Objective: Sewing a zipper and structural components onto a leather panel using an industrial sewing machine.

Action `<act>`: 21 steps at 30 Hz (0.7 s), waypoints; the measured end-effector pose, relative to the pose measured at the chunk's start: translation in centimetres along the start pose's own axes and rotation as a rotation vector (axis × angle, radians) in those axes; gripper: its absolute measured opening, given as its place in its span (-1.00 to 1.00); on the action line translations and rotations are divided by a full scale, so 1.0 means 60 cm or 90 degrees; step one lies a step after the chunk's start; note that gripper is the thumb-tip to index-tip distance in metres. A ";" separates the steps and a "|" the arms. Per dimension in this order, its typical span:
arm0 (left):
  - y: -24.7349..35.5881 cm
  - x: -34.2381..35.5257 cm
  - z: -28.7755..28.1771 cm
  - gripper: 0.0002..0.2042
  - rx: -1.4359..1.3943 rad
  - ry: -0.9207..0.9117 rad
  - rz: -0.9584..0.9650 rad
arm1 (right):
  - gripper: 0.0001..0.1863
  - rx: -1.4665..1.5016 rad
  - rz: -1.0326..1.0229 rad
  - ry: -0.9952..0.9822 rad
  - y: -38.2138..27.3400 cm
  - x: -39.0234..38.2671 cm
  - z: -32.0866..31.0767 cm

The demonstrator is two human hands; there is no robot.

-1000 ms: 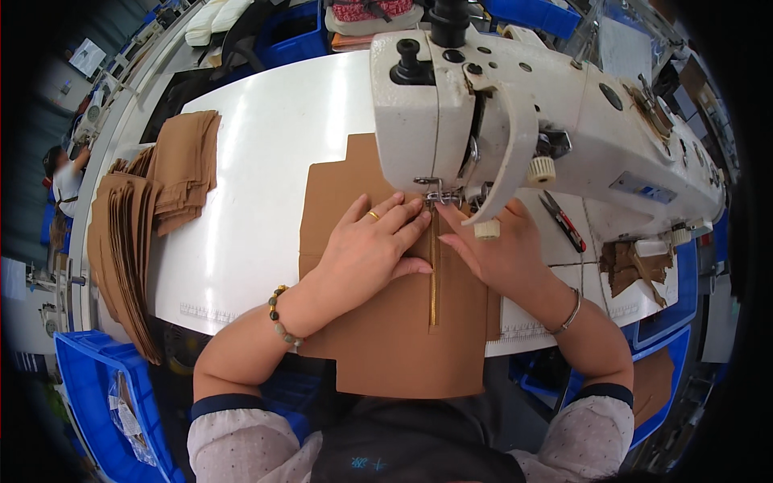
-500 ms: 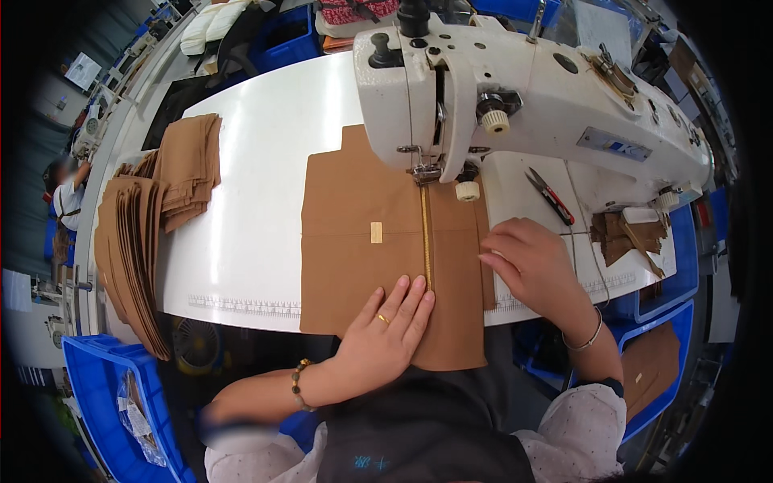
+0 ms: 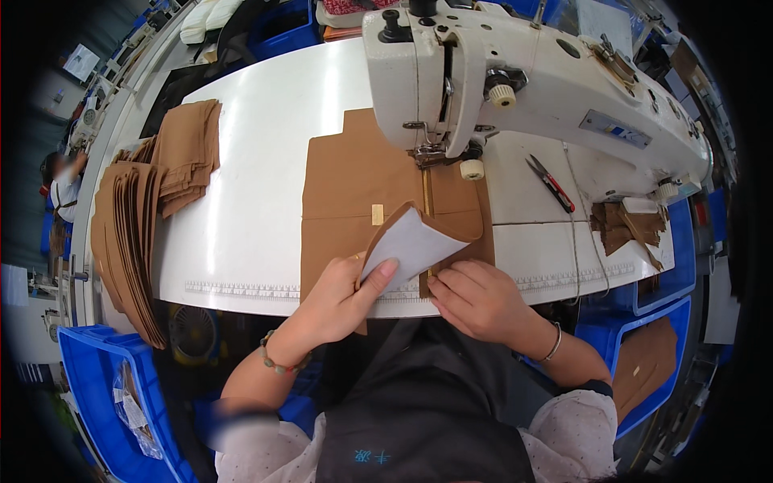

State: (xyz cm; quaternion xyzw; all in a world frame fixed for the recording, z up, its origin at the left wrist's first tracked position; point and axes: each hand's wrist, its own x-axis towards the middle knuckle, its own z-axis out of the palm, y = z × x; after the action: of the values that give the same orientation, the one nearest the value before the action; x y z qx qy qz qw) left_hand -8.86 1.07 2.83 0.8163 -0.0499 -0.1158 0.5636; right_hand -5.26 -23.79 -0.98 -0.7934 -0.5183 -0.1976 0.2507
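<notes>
A brown fabric panel [image 3: 342,177] lies under the presser foot [image 3: 431,153] of a white sewing machine [image 3: 515,72]. A gold zipper [image 3: 427,191] runs down the panel from the foot toward me. My left hand [image 3: 334,298] is closed on the near part of the panel, thumb on top, and holds it folded back so its pale underside [image 3: 415,245] shows. Just right of the fold, my right hand [image 3: 475,299] has its fingertips pinched at the zipper's near end, over the table edge. A small pale tag [image 3: 377,214] sits on the panel.
Stacked brown pieces [image 3: 129,233] hang over the table's left edge. Right of the machine head lie red-handled thread snips [image 3: 551,185] and brown scraps [image 3: 624,225]. Blue bins [image 3: 105,342] stand below on both sides. Another person [image 3: 64,185] sits far left.
My left hand has gone from lying flat on the panel to gripping and folding back its near part. My right hand has moved down and left to the zipper's near end.
</notes>
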 end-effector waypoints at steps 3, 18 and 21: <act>-0.002 0.003 0.000 -0.50 -0.004 -0.004 0.015 | -0.77 -0.002 -0.010 0.009 0.001 0.001 0.001; -0.014 0.007 0.000 -0.46 0.002 0.024 0.066 | -0.79 0.000 -0.001 0.002 0.000 0.001 -0.007; -0.011 0.008 -0.001 -0.47 0.007 0.021 0.057 | -0.81 -0.003 -0.005 0.010 0.000 0.000 -0.004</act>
State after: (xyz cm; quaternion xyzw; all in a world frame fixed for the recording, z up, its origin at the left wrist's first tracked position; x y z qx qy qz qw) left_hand -8.44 1.27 2.19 0.8182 -0.0778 -0.0766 0.5645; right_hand -5.27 -23.94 -0.77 -0.7905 -0.5188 -0.2056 0.2524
